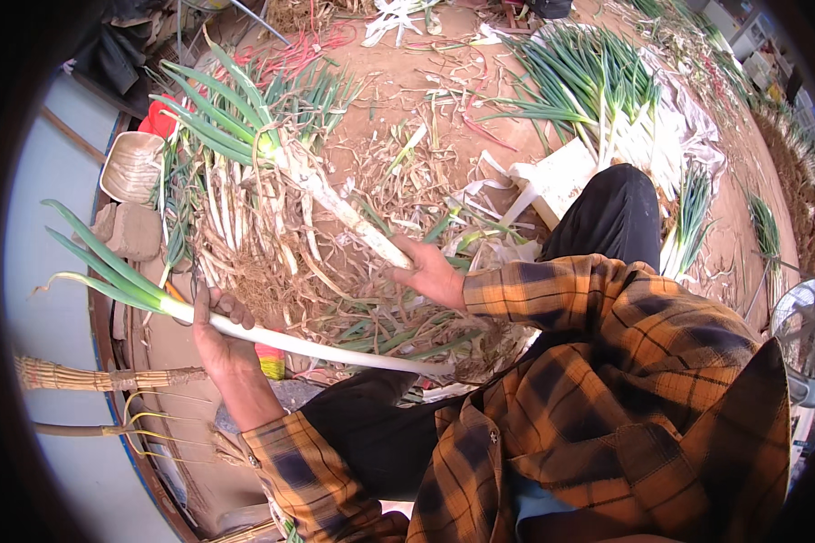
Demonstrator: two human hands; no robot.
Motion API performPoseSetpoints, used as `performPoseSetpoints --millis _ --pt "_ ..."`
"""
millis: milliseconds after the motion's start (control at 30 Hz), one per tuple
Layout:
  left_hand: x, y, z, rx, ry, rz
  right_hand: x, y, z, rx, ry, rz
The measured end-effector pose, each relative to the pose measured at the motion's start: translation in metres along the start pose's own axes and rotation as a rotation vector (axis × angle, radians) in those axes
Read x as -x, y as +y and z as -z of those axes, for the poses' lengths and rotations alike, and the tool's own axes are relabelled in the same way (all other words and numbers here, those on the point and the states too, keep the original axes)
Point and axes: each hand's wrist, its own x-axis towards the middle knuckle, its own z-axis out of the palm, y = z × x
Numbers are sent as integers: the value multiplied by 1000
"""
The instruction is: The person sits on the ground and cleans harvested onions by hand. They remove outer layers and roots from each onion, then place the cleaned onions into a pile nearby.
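Note:
My left hand [225, 332] holds a peeled scallion stalk [326, 349], its clean white shaft lying across the palm. Its green leaves point left and its root end reaches right, over my dark trousers. In my right hand [424, 271] is the lower end of a second scallion [339, 203], still in dry, dirty outer skin, with leaves up and left. Behind and below it lies a heap of unpeeled scallions [227, 203] with brown roots. Dry peelings [407, 183] and green leaf scraps [394, 339] litter the ground between my hands and legs.
Cleaned scallions [604, 88] are piled at the upper right on a pale cloth [693, 129]. A white board [560, 173] stands near my knee. At left are a dustpan [132, 166], bricks [136, 231], a broom [109, 375] and a pitchfork [115, 430]. A metal fan [803, 332] stands far right.

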Motion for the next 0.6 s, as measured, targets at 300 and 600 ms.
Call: performPoseSetpoints --millis 300,600 --pt "-15 5 19 -197 214 -91 63 -19 23 510 -161 185" --pt "-9 -8 5 -128 113 -27 57 -12 28 422 -369 215"
